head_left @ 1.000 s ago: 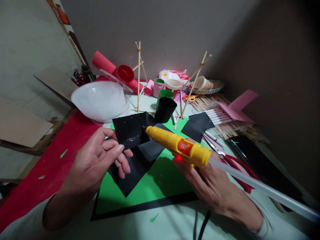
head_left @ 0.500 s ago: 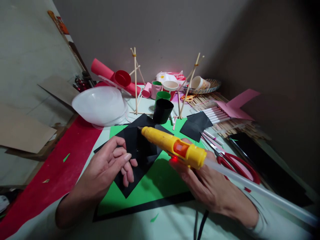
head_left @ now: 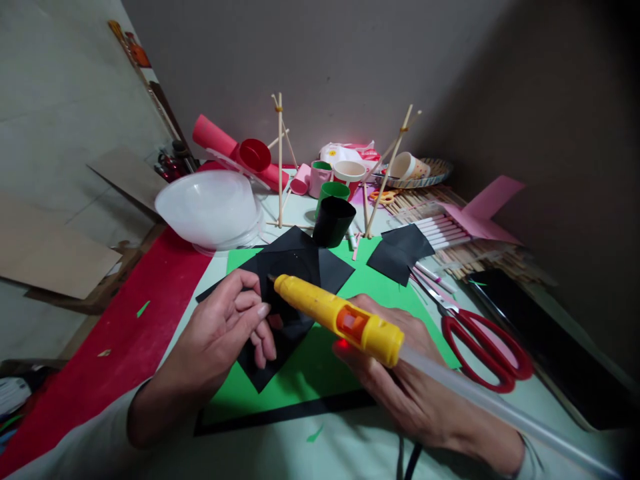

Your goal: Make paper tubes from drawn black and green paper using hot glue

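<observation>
My right hand (head_left: 410, 367) grips a yellow glue gun (head_left: 330, 310), with a long clear glue stick (head_left: 480, 400) jutting from its back. The gun's dark nozzle points left, over a black paper square (head_left: 300, 267) that bears a faint round line. At that square's left edge, the fingers of my left hand (head_left: 225, 327) are curled, seemingly pinching the paper; the contact is partly hidden. More black paper (head_left: 260, 373) lies beneath, on a green sheet (head_left: 310, 373). Just beyond stands a black paper-covered cup (head_left: 334, 220).
Red-handled scissors (head_left: 485, 340) and a dark phone-like slab (head_left: 545, 333) lie at right, near another black paper piece (head_left: 401, 253). Translucent bowls (head_left: 207, 210) stand at left. Behind are two stick frames (head_left: 280, 160), a green cup (head_left: 333, 191) and a pink paper shape (head_left: 483, 213).
The glue gun's nozzle has moved down and toward my left hand across the black square. My left hand keeps its curled pose; the whole view has shifted slightly.
</observation>
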`<state>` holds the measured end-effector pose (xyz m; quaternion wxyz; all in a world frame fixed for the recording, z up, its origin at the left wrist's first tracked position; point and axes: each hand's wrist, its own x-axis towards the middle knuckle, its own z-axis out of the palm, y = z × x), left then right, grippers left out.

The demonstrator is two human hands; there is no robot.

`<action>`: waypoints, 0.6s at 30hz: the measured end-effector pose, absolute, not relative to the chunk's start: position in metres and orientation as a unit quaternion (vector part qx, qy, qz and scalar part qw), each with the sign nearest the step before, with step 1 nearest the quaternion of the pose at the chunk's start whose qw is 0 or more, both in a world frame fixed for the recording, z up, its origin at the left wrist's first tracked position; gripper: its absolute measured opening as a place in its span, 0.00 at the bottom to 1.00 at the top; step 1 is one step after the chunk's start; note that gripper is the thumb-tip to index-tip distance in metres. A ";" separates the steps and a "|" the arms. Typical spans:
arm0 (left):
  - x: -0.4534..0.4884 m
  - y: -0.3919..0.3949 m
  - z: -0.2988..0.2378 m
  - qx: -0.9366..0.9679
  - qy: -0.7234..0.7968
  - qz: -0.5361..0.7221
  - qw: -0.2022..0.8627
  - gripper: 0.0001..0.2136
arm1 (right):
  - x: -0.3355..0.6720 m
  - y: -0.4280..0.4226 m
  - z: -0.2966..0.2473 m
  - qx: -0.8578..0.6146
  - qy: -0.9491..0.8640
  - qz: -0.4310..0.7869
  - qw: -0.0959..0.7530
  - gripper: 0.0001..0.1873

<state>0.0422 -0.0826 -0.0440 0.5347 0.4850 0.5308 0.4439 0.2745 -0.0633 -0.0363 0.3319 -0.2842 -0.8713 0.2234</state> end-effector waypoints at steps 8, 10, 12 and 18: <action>0.037 -0.080 -0.046 0.503 0.521 0.449 0.523 0.08 | 0.274 -0.063 -0.034 -0.300 -0.864 0.263 0.308 0.11; 0.037 -0.080 -0.043 0.499 0.526 0.460 0.513 0.09 | 0.274 -0.064 -0.032 -0.310 -0.858 0.277 0.301 0.11; 0.035 -0.078 -0.040 0.502 0.531 0.462 0.503 0.09 | 0.276 -0.064 -0.031 -0.337 -0.821 0.344 0.306 0.11; 0.025 -0.064 -0.037 0.428 0.536 0.520 0.508 0.14 | 0.279 -0.051 -0.030 -0.386 -0.579 0.625 0.354 0.28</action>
